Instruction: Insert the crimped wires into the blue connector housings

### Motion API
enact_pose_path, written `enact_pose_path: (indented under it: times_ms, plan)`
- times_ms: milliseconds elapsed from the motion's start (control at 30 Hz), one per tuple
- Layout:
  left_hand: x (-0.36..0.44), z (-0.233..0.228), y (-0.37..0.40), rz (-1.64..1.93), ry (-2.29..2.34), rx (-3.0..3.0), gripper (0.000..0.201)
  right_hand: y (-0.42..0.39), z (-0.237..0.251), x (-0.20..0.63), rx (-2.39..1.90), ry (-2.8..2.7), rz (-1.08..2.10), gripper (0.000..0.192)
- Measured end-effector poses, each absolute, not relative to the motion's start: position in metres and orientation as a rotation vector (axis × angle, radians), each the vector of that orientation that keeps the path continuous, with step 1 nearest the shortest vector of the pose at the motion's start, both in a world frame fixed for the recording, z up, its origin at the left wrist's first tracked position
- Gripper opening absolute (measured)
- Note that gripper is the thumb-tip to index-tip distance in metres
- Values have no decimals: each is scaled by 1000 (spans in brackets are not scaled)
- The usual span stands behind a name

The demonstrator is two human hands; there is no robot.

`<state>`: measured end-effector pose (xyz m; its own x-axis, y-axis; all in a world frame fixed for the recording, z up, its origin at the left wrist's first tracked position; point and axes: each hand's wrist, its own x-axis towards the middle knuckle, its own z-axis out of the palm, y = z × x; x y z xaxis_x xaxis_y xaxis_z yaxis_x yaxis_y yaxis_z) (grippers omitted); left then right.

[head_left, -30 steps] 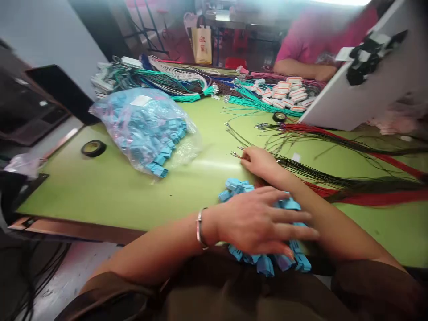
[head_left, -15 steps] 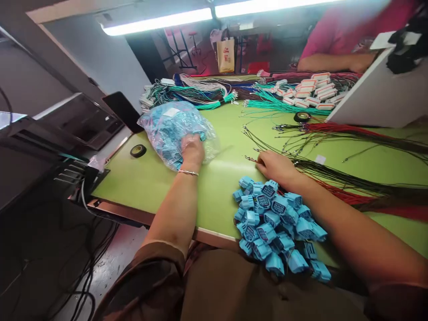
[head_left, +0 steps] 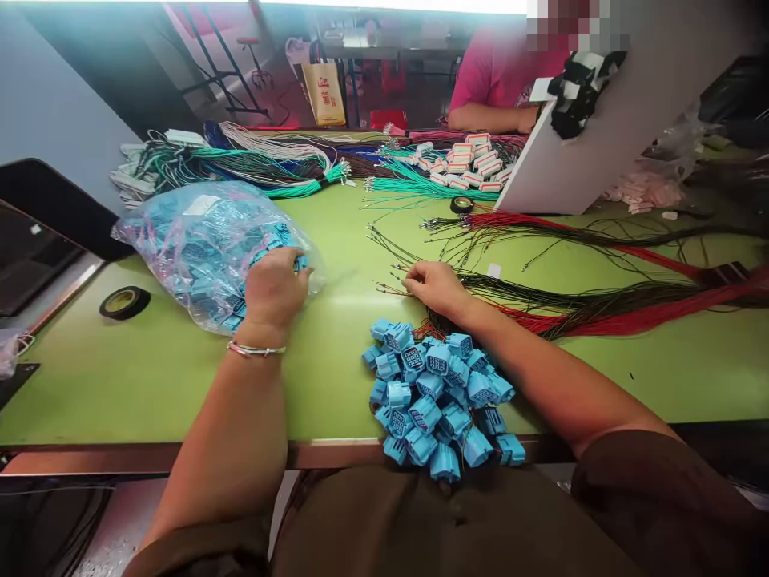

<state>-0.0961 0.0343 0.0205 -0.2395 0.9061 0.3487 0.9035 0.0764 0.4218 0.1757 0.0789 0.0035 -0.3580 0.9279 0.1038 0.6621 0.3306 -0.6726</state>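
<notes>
My left hand reaches into the open mouth of a clear plastic bag full of blue plastic connectors, fingers curled around some of them. My right hand rests on the green table, fingertips pinching the terminal ends of thin black wires. A heap of loose blue connectors lies at the near table edge between my forearms. Red wires run alongside the black ones to the right.
A roll of black tape lies at the left. Bundles of green, white and dark wires and white connectors fill the far side. A tilted white board stands at right. A person in a pink shirt works opposite.
My left hand left the loose connector heap and went to the bag at the left. The right hand stayed on the wire ends. The view shifted.
</notes>
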Motion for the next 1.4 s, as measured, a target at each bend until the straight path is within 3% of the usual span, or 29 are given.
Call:
enact_pose_path:
  times_ms: [100,200,400,1167,1400]
  plan:
    - [-59,27,24,1257,1946,1603,41,74,5,175,-1345,-1986,920,11]
    - [-27,22,17,1216,1436,1129,50,69,8,174,-1287,-1953,970,11]
    - [-6,14,17,1206,975,552,23,63,12,176,-1236,-1947,988,13]
    - [-8,0,15,1104,983,729,32,54,13,179,-1249,-2227,671,8]
    - [-6,-2,17,1106,950,637,34,57,8,179,-1108,-2152,848,10]
